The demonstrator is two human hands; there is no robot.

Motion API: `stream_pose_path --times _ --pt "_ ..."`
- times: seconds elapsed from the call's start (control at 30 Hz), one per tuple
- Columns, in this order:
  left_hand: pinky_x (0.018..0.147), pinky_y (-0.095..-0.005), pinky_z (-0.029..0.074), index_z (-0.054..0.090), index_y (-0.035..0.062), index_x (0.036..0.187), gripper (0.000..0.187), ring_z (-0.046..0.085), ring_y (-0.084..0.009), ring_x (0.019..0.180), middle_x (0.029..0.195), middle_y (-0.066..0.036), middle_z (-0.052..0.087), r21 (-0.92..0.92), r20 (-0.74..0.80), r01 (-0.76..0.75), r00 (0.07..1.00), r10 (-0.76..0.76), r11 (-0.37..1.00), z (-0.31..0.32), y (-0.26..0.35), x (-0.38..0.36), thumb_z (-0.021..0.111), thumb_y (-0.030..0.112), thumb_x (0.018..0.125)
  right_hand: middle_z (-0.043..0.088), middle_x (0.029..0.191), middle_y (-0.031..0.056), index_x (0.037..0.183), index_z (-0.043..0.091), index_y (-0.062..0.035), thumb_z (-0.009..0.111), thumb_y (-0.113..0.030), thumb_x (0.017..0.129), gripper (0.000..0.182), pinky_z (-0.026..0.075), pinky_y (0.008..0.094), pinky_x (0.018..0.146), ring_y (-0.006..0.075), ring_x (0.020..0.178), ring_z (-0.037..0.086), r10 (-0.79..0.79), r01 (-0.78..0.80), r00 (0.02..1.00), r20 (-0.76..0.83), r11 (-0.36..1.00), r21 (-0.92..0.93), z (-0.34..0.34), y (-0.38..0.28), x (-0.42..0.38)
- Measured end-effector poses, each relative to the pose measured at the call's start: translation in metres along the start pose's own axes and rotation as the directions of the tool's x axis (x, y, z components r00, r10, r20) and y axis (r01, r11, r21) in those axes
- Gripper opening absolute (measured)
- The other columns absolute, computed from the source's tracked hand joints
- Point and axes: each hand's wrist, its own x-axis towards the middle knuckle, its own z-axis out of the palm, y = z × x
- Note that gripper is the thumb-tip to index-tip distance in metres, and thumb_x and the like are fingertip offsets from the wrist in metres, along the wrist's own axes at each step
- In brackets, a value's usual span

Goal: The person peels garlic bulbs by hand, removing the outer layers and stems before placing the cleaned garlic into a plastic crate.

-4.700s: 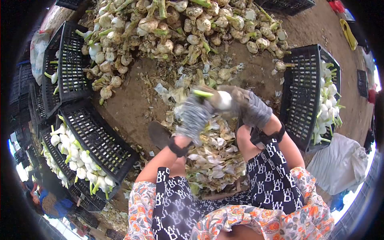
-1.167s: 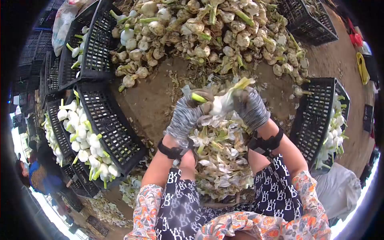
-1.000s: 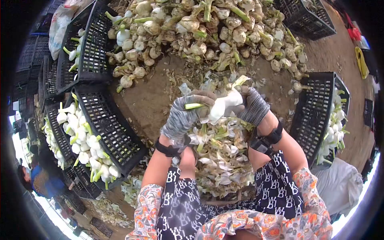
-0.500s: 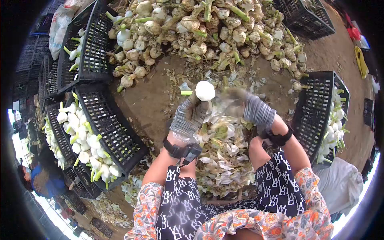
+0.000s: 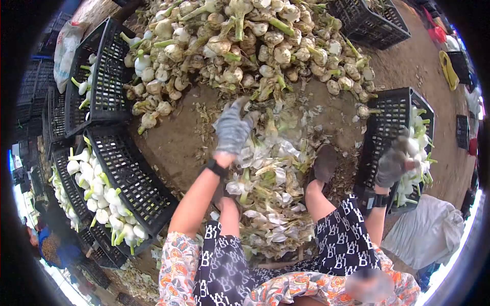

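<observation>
**My two gloved hands at a garlic pile and a crate of cleaned bulbs**

The pile of unpeeled garlic [image 5: 273, 38], largest of all, is spreading across 12 o'clock, its dirty bulbs and stems lying over one another on the ground [image 5: 171, 145]. Black slatted crates are standing about me: the right-side crate [image 5: 380, 127] at 3 o'clock, the left-side crate [image 5: 130, 173] between 8 and 9, the upper-left crate [image 5: 109, 76] at 10, and the far crate [image 5: 375, 23] between 1 and 2. Loose husks [image 5: 275, 224] are covering the ground between my legs at 6 o'clock, and a pale sack [image 5: 426, 232] is lying at 4 o'clock, near the right-side crate.

I am holding my left hand [image 5: 232, 130] open near the centre, toward 11 o'clock, fingers extending toward the pile and nothing visible in its grasp. I am keeping my right hand [image 5: 392, 167] at the right-side crate, beside its white bulbs [image 5: 418, 132]; it is blurring, so I cannot tell whether it is gripping one. More white bulbs [image 5: 102, 199] are filling the left-side crate. A single stray bulb [image 5: 363, 111] is lying just beside the right-side crate, toward 2 o'clock.
</observation>
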Motion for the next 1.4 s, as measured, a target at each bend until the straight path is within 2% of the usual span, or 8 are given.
stream_pose_path --times 0.13,0.23,0.33,0.5,0.67,0.93,1.2,1.4 --pt "0.08 -0.0394 0.045 0.055 0.0085 0.108 0.04 0.054 -0.0336 0.092 0.106 -0.017 0.054 0.183 0.003 -0.182 0.983 0.184 0.966 0.035 0.002 0.038 0.066 0.024 0.073 0.053 0.108 0.0077 0.131 0.035 -0.0093 0.066 -0.038 0.076 0.069 0.037 0.0173 0.048 0.0061 0.063 0.049 0.383 -0.373 0.917 0.109 0.922 -0.1 0.008 0.023 0.009" --pt "0.08 -0.0401 0.045 0.056 0.0085 0.106 0.034 0.055 -0.0338 0.092 0.107 -0.016 0.055 0.363 0.138 -0.277 0.96 0.243 0.89 0.062 0.003 0.058 0.06 0.02 0.074 0.059 0.102 0.0088 0.12 0.049 -0.0066 0.062 -0.031 0.081 0.048 0.045 0.0204 0.059 0.009 0.068 0.054 0.437 -0.698 0.713 -0.548 0.522 -0.49 0.026 0.083 0.041" --pt "0.078 -0.0399 0.046 0.057 0.008 0.103 0.032 0.056 -0.0322 0.091 0.101 -0.017 0.057 0.263 0.126 -0.301 0.953 0.277 0.917 0.08 -0.026 0.061 0.059 0.016 0.072 0.061 0.098 0.0068 0.112 0.053 -0.0036 0.06 -0.022 0.083 0.035 0.048 0.0283 0.073 0.0143 0.084 0.058 0.446 -0.468 0.743 -0.5 -0.188 -0.863 -0.024 0.122 0.058" --pt "0.062 -0.023 0.047 0.065 0.0041 0.093 0.022 0.058 -0.0104 0.066 0.077 -0.006 0.065 -0.278 0.24 0.217 0.959 -0.151 0.936 0.016 0.018 0.048 0.067 0.018 0.076 0.06 0.1 0.0164 0.11 0.054 -0.0033 0.065 -0.029 0.078 0.043 0.048 0.0325 0.075 0.024 0.087 0.059 0.297 -0.161 0.918 -0.262 -0.326 -0.932 -0.032 0.169 0.072" --pt "0.064 -0.025 0.049 0.063 -0.0009 0.089 0.021 0.057 -0.01 0.065 0.074 -0.004 0.063 -0.45 0.422 0.359 0.892 -0.159 0.818 -0.001 0.069 0.025 0.068 0.015 0.077 0.058 0.099 0.0172 0.109 0.055 -0.0063 0.067 -0.035 0.073 0.047 0.047 0.0345 0.074 0.03 0.084 0.058 0.424 0.131 0.886 -0.189 -0.62 -0.774 -0.003 0.195 0.073" --pt "0.079 -0.025 0.046 0.049 0.0008 0.117 0.048 0.052 -0.0124 0.093 0.109 -0.008 0.055 -0.623 0.284 0.287 0.95 -0.131 0.727 0.019 0.037 -0.026 0.07 0.012 0.075 0.063 0.09 0.0048 0.103 0.058 0.0035 0.058 -0.017 0.084 0.028 0.047 0.0222 0.071 0.0067 0.079 0.055 0.415 -0.511 0.813 -0.408 0.173 -0.842 -0.022 0.184 0.067" --pt "0.091 -0.0318 0.043 0.046 0.0018 0.12 0.057 0.052 -0.0193 0.105 0.115 -0.01 0.053 -0.888 0.276 0.294 0.956 -0.101 0.353 0.007 0.058 -0.042 0.072 0.005 0.07 0.062 0.087 0.0037 0.106 0.056 0.0026 0.058 -0.022 0.085 0.032 0.047 0.0224 0.071 0.0075 0.079 0.055 0.474 -0.586 0.774 -0.421 0.283 -0.759 0.007 0.183 0.064" --pt "0.09 -0.0312 0.044 0.049 0.0037 0.117 0.054 0.052 -0.0175 0.105 0.115 -0.008 0.055 -0.609 0.056 0.005 0.998 0.037 0.793 0.009 0.057 -0.048 0.074 0.008 0.069 0.061 0.089 0.0028 0.103 0.058 0.0006 0.062 -0.022 0.083 0.03 0.046 0.0216 0.072 0.0067 0.08 0.054 0.345 -0.451 0.862 -0.372 0.186 -0.873 0.02 0.196 0.062"
